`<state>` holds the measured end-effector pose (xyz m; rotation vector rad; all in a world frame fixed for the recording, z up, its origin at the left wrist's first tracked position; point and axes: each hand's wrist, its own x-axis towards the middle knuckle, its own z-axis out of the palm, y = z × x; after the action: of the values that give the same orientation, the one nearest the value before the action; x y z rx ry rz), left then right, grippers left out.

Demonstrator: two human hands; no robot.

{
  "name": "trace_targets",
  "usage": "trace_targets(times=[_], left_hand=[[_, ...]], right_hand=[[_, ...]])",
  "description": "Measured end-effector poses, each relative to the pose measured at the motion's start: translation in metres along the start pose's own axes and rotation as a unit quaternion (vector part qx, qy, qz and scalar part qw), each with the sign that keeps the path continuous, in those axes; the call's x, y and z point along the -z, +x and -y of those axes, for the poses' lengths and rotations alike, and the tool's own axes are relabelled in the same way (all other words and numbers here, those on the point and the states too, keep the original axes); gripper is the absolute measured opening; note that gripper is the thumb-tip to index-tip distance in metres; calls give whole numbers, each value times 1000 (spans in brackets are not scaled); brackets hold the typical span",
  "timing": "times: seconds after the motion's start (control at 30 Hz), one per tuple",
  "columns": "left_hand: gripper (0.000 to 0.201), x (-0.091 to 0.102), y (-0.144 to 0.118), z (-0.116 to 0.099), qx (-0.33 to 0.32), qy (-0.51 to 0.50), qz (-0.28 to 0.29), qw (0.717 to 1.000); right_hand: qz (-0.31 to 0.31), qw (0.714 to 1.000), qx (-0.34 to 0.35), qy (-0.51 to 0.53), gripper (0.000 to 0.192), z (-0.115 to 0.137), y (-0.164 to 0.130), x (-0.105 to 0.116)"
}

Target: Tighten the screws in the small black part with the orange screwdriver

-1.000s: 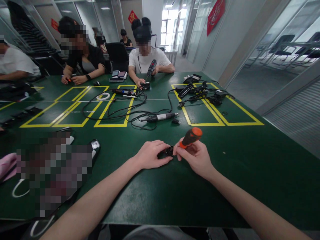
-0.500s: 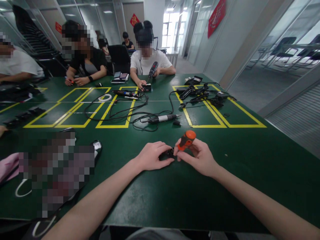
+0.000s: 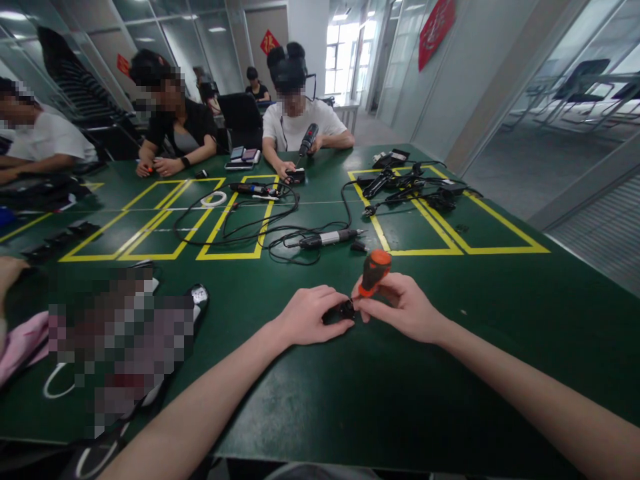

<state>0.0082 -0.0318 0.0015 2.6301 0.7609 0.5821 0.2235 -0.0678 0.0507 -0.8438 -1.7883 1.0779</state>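
My left hand point(image 3: 320, 317) rests on the green table point(image 3: 400, 413) with its fingers curled round a small black part point(image 3: 346, 309). Most of that part is hidden under the fingers, and I cannot make out its kind. Close on its right, my right hand point(image 3: 400, 307) grips a screwdriver point(image 3: 376, 270) with an orange and black handle. The handle stands nearly upright, tilted slightly right at the top. Its lower end points down beside the black part; whether the tip touches it I cannot tell.
Beyond my hands lies an electric screwdriver point(image 3: 330, 238) with looping black cable. Tangled black cables point(image 3: 400, 183) lie at the back right, a white ring point(image 3: 214, 199) at the back left. Across the table a person point(image 3: 305, 127) holds a power drill point(image 3: 309, 139). Pouches point(image 3: 145, 347) lie left.
The screwdriver handle has swung more upright in my right hand. My left hand stays round the black part. The whole view has shifted slightly.
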Motion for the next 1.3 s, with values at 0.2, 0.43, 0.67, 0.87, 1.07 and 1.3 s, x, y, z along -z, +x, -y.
trace_targets(times=[0.2,0.43,0.67,0.87,1.07,1.3], left_hand=[[24,1,0,0,1,-8,2,1000],[27,0,-1,0,0,-15,9,1000],[26,0,-2,0,12,-18,3,1000],[24,1,-1,-1,1,-17,1,1000],[24,1,-1,-1,0,-16,1,1000],[24,2,-1,-2,-3,-21,-2,1000]], right_hand=[[-13,999,-44,28,27,0,2,-1],[38,999,7,12,25,9,11,11],[110,994,6,-23,12,15,10,20],[87,996,-9,-26,9,15,5,17],[17,998,-43,43,17,12,-4,6],[-24,994,-48,96,29,4,-16,-6]])
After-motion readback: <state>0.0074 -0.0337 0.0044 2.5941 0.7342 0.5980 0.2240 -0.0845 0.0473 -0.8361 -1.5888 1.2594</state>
